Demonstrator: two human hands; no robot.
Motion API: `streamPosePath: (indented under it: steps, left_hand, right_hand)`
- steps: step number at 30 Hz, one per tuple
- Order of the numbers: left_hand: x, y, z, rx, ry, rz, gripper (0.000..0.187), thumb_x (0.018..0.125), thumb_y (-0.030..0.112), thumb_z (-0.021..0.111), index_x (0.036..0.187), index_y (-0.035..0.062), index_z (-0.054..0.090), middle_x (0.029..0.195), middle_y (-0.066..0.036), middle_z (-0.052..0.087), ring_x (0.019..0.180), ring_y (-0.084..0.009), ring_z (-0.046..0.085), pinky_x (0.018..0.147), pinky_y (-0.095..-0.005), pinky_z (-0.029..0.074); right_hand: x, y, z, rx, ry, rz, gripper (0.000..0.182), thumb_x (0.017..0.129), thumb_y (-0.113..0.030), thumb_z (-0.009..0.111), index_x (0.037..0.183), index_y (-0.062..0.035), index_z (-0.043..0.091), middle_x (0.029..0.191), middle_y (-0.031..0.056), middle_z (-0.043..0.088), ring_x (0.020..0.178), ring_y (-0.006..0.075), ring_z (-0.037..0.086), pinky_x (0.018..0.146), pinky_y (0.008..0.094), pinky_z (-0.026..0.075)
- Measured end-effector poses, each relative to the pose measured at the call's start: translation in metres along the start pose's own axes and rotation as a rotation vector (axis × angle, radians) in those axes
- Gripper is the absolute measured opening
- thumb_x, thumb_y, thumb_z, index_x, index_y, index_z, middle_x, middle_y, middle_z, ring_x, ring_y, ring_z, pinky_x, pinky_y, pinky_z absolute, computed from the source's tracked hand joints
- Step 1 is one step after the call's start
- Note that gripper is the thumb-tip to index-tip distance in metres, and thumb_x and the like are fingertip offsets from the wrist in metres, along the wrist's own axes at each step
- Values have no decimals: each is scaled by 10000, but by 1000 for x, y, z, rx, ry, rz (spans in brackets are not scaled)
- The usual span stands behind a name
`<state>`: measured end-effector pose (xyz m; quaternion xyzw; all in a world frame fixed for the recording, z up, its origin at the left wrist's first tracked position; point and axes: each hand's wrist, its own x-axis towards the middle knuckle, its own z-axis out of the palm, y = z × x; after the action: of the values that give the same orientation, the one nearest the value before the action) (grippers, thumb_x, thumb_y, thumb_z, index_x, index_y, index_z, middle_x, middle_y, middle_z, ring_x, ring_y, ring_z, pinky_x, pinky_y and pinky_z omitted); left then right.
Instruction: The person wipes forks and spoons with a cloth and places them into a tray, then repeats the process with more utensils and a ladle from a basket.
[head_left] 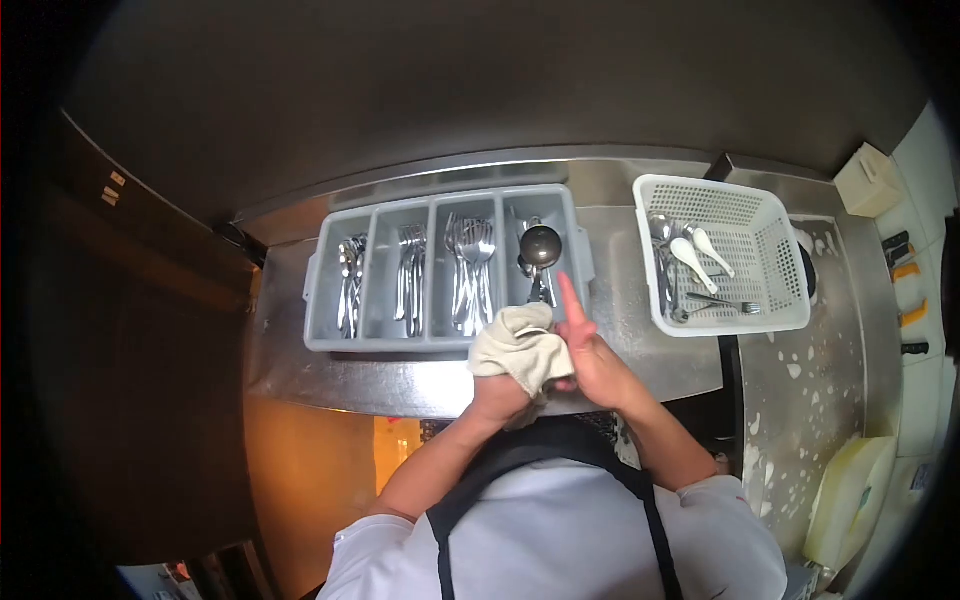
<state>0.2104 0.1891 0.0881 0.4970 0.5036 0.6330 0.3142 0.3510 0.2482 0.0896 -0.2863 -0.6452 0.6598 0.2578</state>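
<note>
My left hand (503,397) is closed around a beige cloth (522,345), which hides most of its fingers. A ladle (541,246) with a dark, round bowl extends from the top of the cloth, its handle running down into the folds. The bowl is above the rightmost compartment of a grey cutlery tray (437,341), where more cutlery partly shows beneath it. Beside the cloth, touching its right side, my right hand (597,362) is seen edge-on with the fingers stretched out. The other compartments hold spoons (350,280), slim-handled forks (410,280) and larger forks (471,275).
Right of the tray, a white perforated basket (730,325) contains white spoons (694,264), a fork (725,302) and other metal cutlery. Suds dot the steel surface (790,400) at the right. Knives (908,282) hang along the tiled wall, and a yellowish container (850,500) stands lower right.
</note>
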Motion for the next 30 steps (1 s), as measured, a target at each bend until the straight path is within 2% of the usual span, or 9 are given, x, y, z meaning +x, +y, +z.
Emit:
streamPosePath:
  steps: [2, 6, 7, 13, 17, 20, 21, 25, 30]
  left_hand:
    - [6, -7, -23, 356, 33, 240, 237, 826, 83, 649, 1035, -5, 577, 922, -92, 629, 814, -133, 606, 711, -261, 492]
    - [1, -38, -59, 318, 150, -44, 246, 788, 49, 620, 1030, 15, 593, 964, -97, 630, 883, -181, 602, 782, -304, 478]
    - [-10, -61, -62, 437, 166, -29, 252, 796, 48, 613, 1045, 18, 594, 976, -95, 629, 899, -185, 599, 795, -310, 475]
    - [-26, -26, -47, 66, 100, -77, 238, 861, 42, 572, 1098, 21, 587, 1037, -107, 615, 978, -215, 587, 846, -336, 460]
    - [-29, -39, -83, 568, 36, 83, 238, 810, -23, 553, 1035, 38, 597, 992, -86, 619, 916, -208, 595, 797, -300, 471]
    - [-27, -29, -86, -583, 232, -538, 196, 913, 187, 494, 1047, 68, 572, 954, -108, 619, 886, -231, 621, 780, -348, 517]
    - [-26, -28, -90, -752, 140, -508, 242, 917, 215, 494, 1092, 62, 560, 988, -119, 617, 901, -238, 622, 802, -360, 516]
    - [-30, 10, -101, -1054, 24, -419, 400, 923, 317, 493, 1209, 40, 520, 1089, -147, 611, 965, -259, 621, 873, -390, 508]
    - [-10, 83, -137, -978, 123, -65, 459, 924, 340, 495, 1257, 24, 489, 1196, -141, 579, 1080, -264, 584, 938, -407, 481]
  right_hand:
    - [-9, 0, 16, 79, 2, 92, 627, 966, -478, 375, 1403, -54, 228, 922, 171, 638, 792, 296, 644, 714, 375, 488]
    - [-21, -2, 45, -201, -115, 203, 297, 968, -264, 453, 901, -8, 587, 704, 155, 613, 677, 291, 625, 624, 385, 476]
    - [-22, 0, 59, -254, 28, -47, 378, 982, -283, 435, 745, -14, 556, 547, 58, 527, 505, 152, 530, 518, 306, 432]
    - [-8, 23, 78, -178, -31, -1, 374, 984, -251, 413, 738, -7, 553, 567, 69, 548, 511, 163, 541, 506, 309, 436]
    - [-13, 15, 52, -336, -357, 25, 264, 949, -224, 473, 847, -10, 588, 605, 32, 555, 551, 123, 541, 550, 263, 462]
    - [-7, 21, 28, -249, -70, 13, 230, 908, -223, 559, 931, 0, 612, 691, 36, 610, 671, 111, 596, 636, 294, 493]
    - [-2, 21, 11, -272, -102, 91, 426, 838, -264, 676, 1148, 3, 559, 964, 104, 650, 941, 160, 615, 818, 339, 492]
    - [-5, 46, 46, -167, -395, -155, 950, 740, -364, 760, 1456, -84, 202, 1262, 194, 526, 1218, 267, 478, 1030, 370, 346]
    - [-13, 87, 58, -482, -663, 70, 728, 767, -417, 728, 1279, 21, 454, 1089, 239, 614, 1047, 293, 593, 926, 363, 436]
